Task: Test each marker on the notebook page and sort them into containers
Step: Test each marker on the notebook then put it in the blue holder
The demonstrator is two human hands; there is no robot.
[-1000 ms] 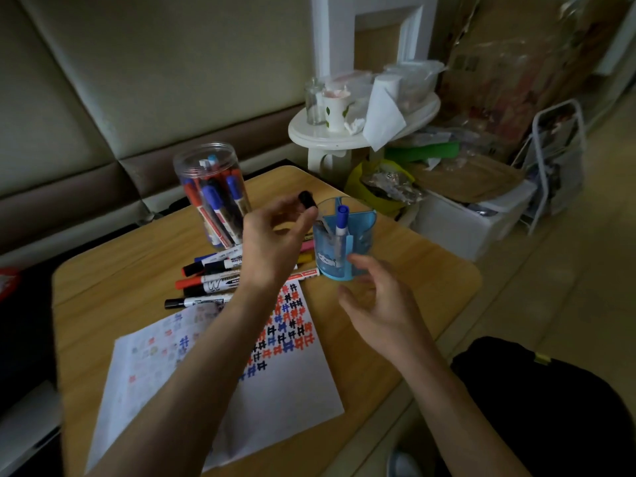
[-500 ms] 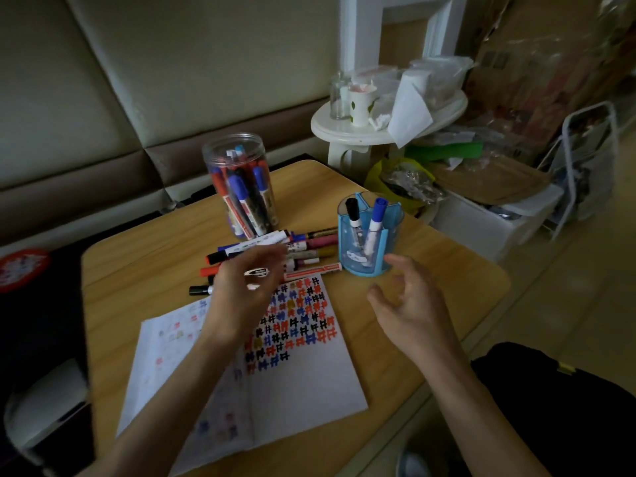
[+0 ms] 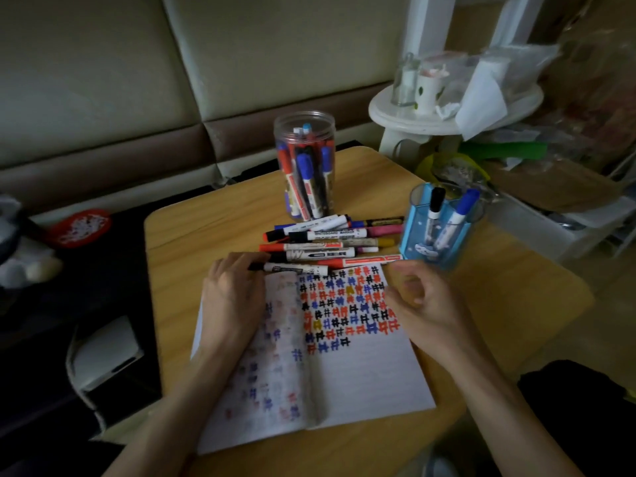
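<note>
Left hand (image 3: pixel 234 287) dropped from blue holder (image 3: pixel 440 235) to marker pile (image 3: pixel 330 235) centre frame, pinching black-capped marker (image 3: pixel 296 269) at notebook (image 3: pixel 361 373) top edge, likely next to test; right hand (image 3: pixel 426 304) loosely curled, empty, over page, probably ready to uncap

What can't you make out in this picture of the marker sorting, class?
Head view only:
Left hand on black marker: fingers hide whether it grips.
Jar: markers overlap, count unclear.
Pile: label print too small.
Notebook left page: marks blurred, partly under the forearm.
</note>
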